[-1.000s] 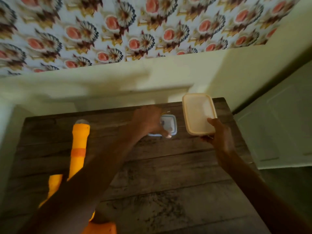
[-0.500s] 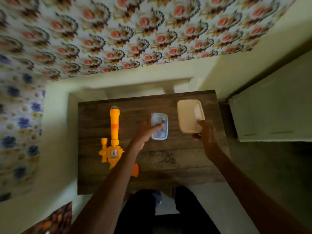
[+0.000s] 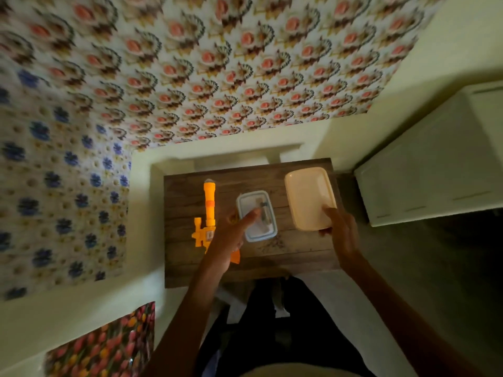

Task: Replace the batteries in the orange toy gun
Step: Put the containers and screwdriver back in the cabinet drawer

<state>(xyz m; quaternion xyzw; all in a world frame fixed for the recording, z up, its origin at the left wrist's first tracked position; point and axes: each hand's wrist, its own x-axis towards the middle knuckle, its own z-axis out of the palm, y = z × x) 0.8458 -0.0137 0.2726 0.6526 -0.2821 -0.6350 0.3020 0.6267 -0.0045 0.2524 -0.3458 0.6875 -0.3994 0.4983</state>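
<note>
Looking straight down on a small wooden table (image 3: 299, 257) in the middle of the frame, pushed up against a pale wall. The orange toy gun (image 3: 209, 213) lies flat on the left part of the tabletop, barrel pointing toward the top of the frame, grip end toward the bottom and partly covered by the left wrist. Just to its right, at the table's centre, sits a small clear container (image 3: 257, 216) with a pale blue rim; something dark and thin lies inside it, too blurred to name. On the right side of the table is a cream-coloured lid (image 3: 307, 197), larger than the container and a little apart from it.

The left hand (image 3: 231, 238) reaches in from the lower centre, fingers stretched out and spread loosely, the fingertips (image 3: 254, 213) over the container's left side. It grips nothing that shows. The right hand (image 3: 341, 235) comes up from the lower right, and its fingers lie on the lid's near right corner with the thumb tucked under the edge, so it is pinched on the lid.

Patterned wallpaper (image 3: 217, 63) fills the top of the frame. A pale cabinet (image 3: 430, 172) stands at the right edge. Dark-trousered legs (image 3: 272, 327) show below the table.
</note>
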